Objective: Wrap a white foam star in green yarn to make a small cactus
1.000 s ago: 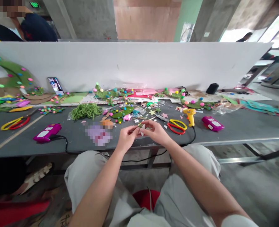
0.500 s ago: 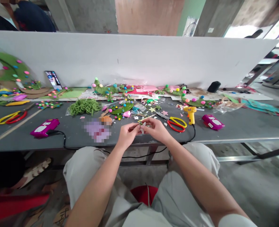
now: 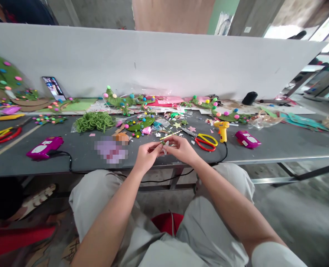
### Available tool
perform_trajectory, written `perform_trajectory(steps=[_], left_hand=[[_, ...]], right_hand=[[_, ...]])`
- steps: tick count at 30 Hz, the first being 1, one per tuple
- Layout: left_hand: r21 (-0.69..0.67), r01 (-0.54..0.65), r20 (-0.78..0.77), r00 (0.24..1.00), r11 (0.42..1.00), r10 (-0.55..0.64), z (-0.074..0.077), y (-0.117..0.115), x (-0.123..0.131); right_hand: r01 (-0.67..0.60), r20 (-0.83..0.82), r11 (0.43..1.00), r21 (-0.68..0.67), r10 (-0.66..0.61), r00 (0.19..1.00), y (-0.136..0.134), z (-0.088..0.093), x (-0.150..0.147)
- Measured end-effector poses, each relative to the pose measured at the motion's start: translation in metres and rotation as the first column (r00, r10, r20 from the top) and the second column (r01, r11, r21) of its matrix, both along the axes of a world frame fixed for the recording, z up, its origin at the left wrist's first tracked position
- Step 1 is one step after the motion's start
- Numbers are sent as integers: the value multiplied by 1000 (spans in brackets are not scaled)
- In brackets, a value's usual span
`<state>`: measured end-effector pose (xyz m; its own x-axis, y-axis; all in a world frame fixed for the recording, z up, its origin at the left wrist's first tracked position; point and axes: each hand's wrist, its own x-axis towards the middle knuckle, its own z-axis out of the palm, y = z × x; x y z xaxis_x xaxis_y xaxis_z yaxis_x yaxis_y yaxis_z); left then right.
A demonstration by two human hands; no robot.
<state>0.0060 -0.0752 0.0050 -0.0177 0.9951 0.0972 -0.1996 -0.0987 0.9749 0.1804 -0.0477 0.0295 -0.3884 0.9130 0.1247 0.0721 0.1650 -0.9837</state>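
Observation:
Over the table's front edge, my left hand and my right hand meet with fingertips closed. Between them they pinch a small pale pointed piece, with a bit of green at its top left. Fingers hide part of it, so its exact kind is unclear. Just beyond the fingers are a thin yellowish strip, a yellow star cutout and a pink star cutout. Scissors with red and yellow handles lie right of my right hand.
A yellow glue gun stands right of the scissors, its cord running down. Purple boxes and green yarn lie on the table. Green pom-pom decorations stand behind. A phone leans on the white partition.
The camera view has shifted slightly, so the table things sit a little higher and further left. Both hands keep the same pinch on the small pale piece.

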Motion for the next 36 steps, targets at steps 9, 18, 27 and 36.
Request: perform_trajectory(steps=[9,18,27,36], left_hand=[[35,-64,-12,998,997,64,4,-4,3],[44,-90,-42,995,995,92,8,-7,5],[62,-84,-70,994,995,88,9,-11,7],[59,-74,-62,995,996,77,7,-10,8]], right_hand=[[-21,-18,999,42,22,1000,-3,8,0],[-10,-23,996,91,12,1000,-3,3,0],[48,-96,997,61,-42,995,-1,-2,-5],[44,-115,999,4,-43,992,-1,0,-5]])
